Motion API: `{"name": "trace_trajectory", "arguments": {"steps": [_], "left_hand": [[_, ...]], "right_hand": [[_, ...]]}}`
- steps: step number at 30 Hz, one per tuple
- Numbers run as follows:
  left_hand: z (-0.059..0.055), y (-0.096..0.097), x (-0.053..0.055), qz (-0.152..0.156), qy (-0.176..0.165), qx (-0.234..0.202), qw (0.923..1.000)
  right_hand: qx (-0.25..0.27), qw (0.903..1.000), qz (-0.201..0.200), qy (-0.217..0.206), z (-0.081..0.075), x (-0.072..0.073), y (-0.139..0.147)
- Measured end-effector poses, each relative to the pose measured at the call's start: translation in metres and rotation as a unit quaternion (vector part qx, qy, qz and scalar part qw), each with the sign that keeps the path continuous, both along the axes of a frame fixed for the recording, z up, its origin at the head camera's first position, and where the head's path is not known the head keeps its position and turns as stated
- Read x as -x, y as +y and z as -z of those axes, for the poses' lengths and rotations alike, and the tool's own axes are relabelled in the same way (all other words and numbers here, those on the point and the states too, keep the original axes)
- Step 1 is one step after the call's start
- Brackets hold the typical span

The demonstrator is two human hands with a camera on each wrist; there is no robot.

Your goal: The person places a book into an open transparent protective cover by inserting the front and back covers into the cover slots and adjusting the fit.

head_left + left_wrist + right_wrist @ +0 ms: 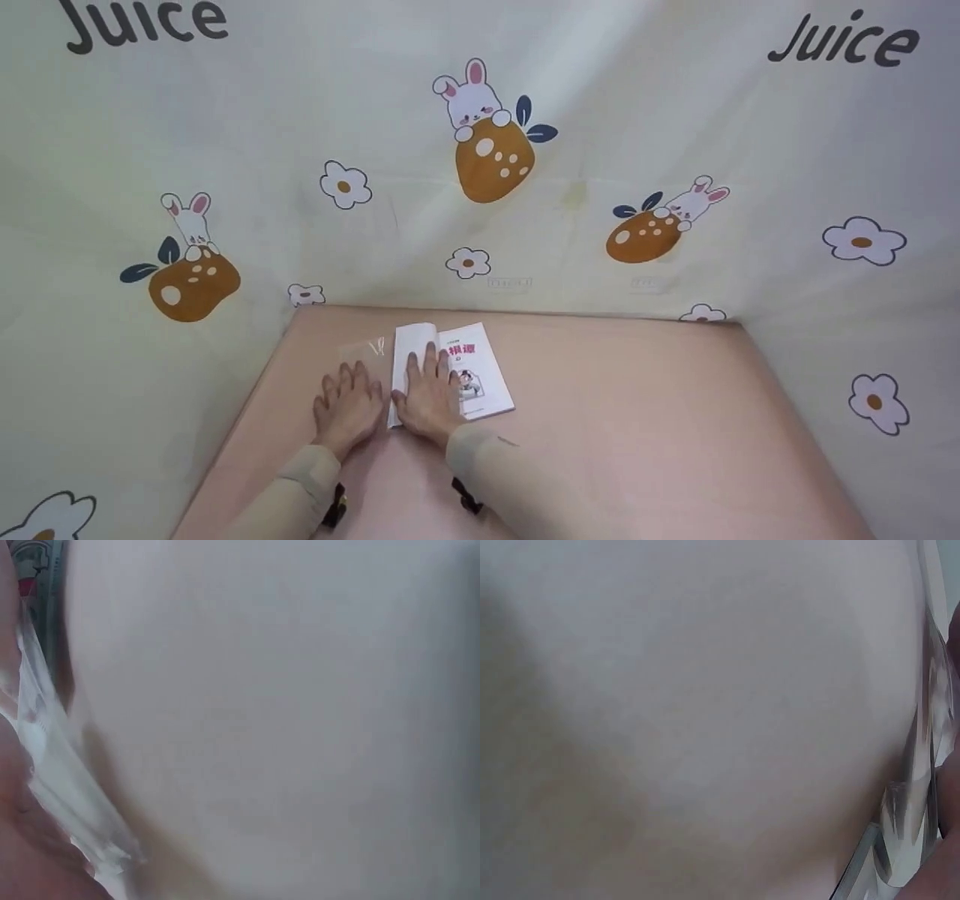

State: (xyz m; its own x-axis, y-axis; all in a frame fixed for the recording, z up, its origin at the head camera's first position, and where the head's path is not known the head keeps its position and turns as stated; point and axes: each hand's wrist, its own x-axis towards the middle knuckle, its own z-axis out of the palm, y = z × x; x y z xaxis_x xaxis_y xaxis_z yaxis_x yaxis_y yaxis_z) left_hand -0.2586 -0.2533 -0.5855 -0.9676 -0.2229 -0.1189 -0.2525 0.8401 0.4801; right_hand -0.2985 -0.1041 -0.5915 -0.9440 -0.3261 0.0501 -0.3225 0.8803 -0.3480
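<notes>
A thin book (487,375) with pink characters and a small drawn figure lies near the back of the table. A white page or cover flap (415,337) covers its left side. My right hand (429,394) rests on the book with fingers spread. Left of the book, my left hand (351,405) lies with fingers extended at a sheet of clear plastic film (361,348). In the left wrist view, clear film (67,780) shows beside the hand. The right wrist view has shiny film (906,821) under the hand (946,810) at the right edge.
The pink table (637,420) meets a pale curtain (570,247) printed with rabbits, fruit and flowers at its back and sides. Dark straps (466,495) hang under the sleeves. Part of a printed surface (34,570) shows at the upper left of the left wrist view.
</notes>
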Motion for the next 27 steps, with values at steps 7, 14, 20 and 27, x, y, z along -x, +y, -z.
{"name": "trace_trajectory", "arguments": {"steps": [7,14,20,27], "left_hand": [[0.003,0.005,-0.004,0.008,0.007,0.036,0.9993],[0.005,0.005,-0.003,0.017,0.006,0.054,0.9984],[0.004,0.005,-0.001,0.01,-0.002,0.06,0.9981],[0.003,0.005,-0.002,0.008,-0.008,0.057,0.9983]], "right_hand": [[-0.071,0.9957,-0.053,0.025,0.005,-0.005,-0.005],[-0.133,0.9874,-0.075,0.04,0.007,-0.005,-0.004],[-0.155,0.9833,-0.088,0.035,-0.002,-0.003,0.001],[-0.147,0.9826,-0.113,0.004,0.001,-0.001,0.008]]}}
